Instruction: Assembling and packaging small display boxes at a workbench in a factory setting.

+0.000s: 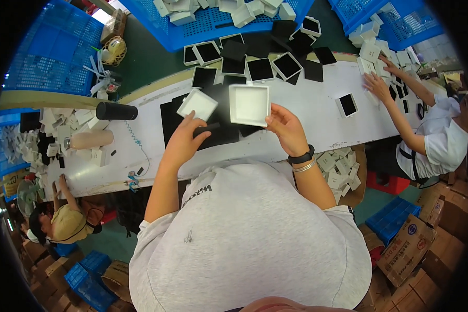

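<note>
My right hand (287,130) grips the right edge of an open white box (249,104), thumb on its lower right corner. The box is raised above the table, its white inside facing me. To its left, my left hand (183,139) has a narrow black strip (209,127) between thumb and fingers. One of its fingertips meets the lower edge of another white box (198,105), which sits tilted. Under both boxes lie flat black sheets (179,125). Beyond them are several white boxes with black insides, such as one black-lined box (260,69).
A blue crate (213,26) of white boxes stands at the far side. Left are a black cylinder (117,111) and a pale bottle (91,139). A co-worker's hands (377,86) handle boxes at right; another person (67,218) sits left. Beside me is a carton of boxes (340,169).
</note>
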### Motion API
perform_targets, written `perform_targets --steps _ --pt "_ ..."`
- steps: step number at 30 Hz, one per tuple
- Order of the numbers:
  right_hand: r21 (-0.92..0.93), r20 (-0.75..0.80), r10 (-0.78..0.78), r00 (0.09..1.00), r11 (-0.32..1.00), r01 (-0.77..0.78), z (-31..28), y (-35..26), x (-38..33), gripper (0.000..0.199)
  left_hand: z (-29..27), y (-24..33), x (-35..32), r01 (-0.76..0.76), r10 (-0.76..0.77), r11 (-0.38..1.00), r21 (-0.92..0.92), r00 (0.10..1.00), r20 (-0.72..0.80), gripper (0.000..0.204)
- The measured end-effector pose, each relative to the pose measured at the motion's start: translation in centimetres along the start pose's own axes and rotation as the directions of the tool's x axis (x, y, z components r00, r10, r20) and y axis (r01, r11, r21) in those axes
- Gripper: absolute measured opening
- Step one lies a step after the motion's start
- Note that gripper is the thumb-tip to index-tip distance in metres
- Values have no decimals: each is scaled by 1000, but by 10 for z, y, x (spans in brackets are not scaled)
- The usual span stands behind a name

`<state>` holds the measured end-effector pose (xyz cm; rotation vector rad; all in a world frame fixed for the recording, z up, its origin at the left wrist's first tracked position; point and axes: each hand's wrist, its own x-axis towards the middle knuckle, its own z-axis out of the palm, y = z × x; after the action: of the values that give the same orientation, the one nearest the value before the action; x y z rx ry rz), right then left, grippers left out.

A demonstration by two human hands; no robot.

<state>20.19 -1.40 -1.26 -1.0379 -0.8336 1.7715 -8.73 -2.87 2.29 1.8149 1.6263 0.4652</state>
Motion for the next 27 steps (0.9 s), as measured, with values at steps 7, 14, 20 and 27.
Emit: perform_targets --steps 7,14,20,27 --pt "-15 226 -9 974 1000 13 21 8 -23 47 6 34 -6 -167 139 820 -548 986 -94 16" --pt "-174 394 42 918 984 30 28 -5 -34 48 15 54 0 -385 326 899 -209 906 -270 17" --pt "-8 375 -8 927 1000 12 32 4 -44 48 16 64 -1 -285 234 918 -274 951 -203 13" --pt "-49 115 -15 993 999 21 34 12 -36 43 36 62 -6 -273 97 715 -644 950 -296 75"
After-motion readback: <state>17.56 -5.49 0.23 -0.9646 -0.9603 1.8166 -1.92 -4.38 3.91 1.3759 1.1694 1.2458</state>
